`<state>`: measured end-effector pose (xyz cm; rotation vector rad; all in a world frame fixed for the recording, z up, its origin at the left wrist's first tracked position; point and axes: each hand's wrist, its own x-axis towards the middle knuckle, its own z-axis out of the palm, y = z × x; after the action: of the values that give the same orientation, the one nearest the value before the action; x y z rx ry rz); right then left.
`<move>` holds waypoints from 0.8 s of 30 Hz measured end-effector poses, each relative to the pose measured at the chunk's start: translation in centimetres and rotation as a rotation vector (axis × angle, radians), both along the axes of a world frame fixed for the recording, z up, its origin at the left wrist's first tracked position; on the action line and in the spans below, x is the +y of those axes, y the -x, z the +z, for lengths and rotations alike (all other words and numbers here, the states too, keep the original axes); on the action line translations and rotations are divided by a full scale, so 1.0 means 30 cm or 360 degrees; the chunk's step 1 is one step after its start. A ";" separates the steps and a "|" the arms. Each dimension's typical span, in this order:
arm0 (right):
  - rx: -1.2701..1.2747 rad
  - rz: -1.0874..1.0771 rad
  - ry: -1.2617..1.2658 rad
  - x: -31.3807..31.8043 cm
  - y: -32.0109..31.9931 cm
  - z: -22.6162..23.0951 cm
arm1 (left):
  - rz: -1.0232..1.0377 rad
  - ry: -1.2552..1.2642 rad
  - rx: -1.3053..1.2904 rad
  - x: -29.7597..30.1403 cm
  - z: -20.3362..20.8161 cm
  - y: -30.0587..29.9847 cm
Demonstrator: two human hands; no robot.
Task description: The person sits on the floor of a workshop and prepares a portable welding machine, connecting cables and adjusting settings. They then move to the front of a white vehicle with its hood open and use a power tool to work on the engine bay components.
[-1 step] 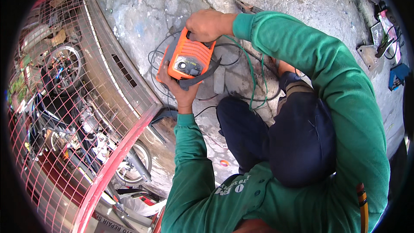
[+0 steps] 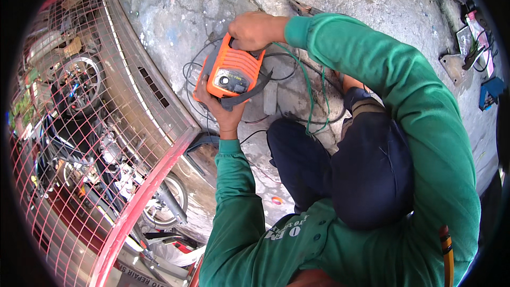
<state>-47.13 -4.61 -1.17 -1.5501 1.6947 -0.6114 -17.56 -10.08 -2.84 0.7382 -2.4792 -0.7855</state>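
My grip (image 2: 255,30) is on a bright orange machine (image 2: 243,62) with a dark grey strap (image 2: 255,94). My sleeves (image 2: 366,42) are plain green, my trousers (image 2: 372,170) navy. The concrete floor (image 2: 175,16) is mottled grey, the fence (image 2: 135,207) red with a gridded pattern, one cord (image 2: 311,95) green.

White capitals (image 2: 289,231) in 2 lines stand on the green long-sleeved cloth shirt (image 2: 345,250); yellow characters (image 2: 238,81), seemingly too small to read, mark the orange box-shaped machine (image 2: 243,60); capitals also line the curved grey strip (image 2: 141,279), lower left.
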 end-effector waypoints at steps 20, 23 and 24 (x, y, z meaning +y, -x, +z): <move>0.0123 0.0211 -0.0308 0.859 -0.105 -0.248 | 0.0328 -0.0293 -0.0093 -0.109 0.078 -0.004; 0.0447 0.0232 -0.0385 0.829 -0.099 -0.151 | 0.0427 -0.0295 -0.0078 -0.196 0.055 -0.067; 0.0459 0.0126 -0.0385 0.825 -0.095 -0.187 | 0.0461 -0.0327 -0.0081 -0.219 0.044 -0.063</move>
<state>-44.29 20.13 -6.78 -1.5757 1.8301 -0.1380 -15.68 -16.64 -1.52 1.1728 -2.2832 -0.9270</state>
